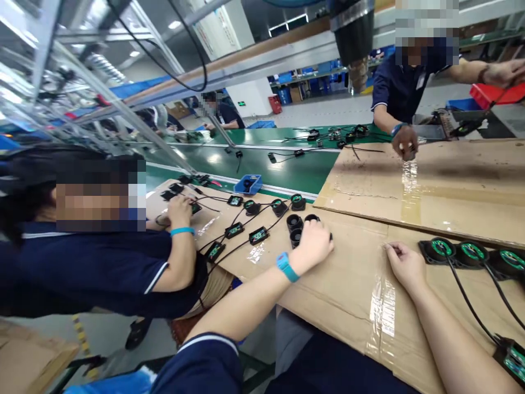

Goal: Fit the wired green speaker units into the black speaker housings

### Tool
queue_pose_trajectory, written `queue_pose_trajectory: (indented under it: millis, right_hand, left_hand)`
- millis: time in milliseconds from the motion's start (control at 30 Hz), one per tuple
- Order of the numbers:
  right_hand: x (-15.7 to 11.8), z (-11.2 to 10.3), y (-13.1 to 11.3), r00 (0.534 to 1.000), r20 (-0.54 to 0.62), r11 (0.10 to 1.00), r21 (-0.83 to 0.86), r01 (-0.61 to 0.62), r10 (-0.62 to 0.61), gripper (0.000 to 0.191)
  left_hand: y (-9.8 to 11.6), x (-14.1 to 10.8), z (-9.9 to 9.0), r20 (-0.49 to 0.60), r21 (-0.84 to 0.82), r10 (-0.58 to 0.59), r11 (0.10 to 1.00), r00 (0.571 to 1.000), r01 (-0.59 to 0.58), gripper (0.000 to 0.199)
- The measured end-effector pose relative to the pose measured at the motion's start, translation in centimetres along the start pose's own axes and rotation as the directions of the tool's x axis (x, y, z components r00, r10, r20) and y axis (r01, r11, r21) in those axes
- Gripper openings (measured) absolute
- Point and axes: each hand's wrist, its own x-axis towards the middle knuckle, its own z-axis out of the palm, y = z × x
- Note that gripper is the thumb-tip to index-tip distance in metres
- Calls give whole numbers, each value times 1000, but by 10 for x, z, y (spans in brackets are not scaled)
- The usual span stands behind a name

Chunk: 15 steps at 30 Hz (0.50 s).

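Observation:
My left hand (315,243), with a blue wristband, curls its fingers down over a cluster of small black round parts that look like fan rotors (294,221). A dark edge of one fan rotor (331,237) shows beside its fingers; the grip itself is mostly hidden. My right hand (406,266) rests on the cardboard (353,273), thumb and forefinger pinched together. Whatever that pinch holds, if anything, is too small to make out. Right of it stand black fan housings (438,249) with green ring boards and black cables, one leading to a small circuit box (512,358).
Several more fan housings (279,207) and cabled circuit boxes (233,230) lie left of my hands. A co-worker's hand (180,210) handles parts there. Behind are a blue bin (248,184) and a green conveyor (262,158). Another person's hand (405,143) is across the cardboard.

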Motion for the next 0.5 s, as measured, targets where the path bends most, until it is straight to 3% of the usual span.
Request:
queue_pose_trajectory:
  millis: [133,233,300,367,433,500]
  right_hand:
    - [5,3,5,1000,13,998,59,-24,23,43]
    - [0,-1,-1,1000,-4,982,189,-1,1,45]
    - [-3,-6,-10,998,-58,962,268,46,-31,46]
    - [4,-13,-20,985,-144,959,250,133,-99,43]
    - [25,-21,-32,953,-204,958,132,254,-225,38]
    - [61,-29,-45,911,-179,928,-46,370,-372,34]
  left_hand:
    - [41,15,12,-70,-190,29,981,997,-42,37]
    - [68,21,33,-192,-437,-88,899,978,-5,44]
    - [80,22,51,-228,-660,-193,751,955,-6,47]
    - [85,21,67,-208,-842,-244,538,947,-46,56]
    - [83,19,78,-172,-928,-210,362,962,-87,64]
    - [78,17,83,-163,-949,-132,293,978,-118,67]
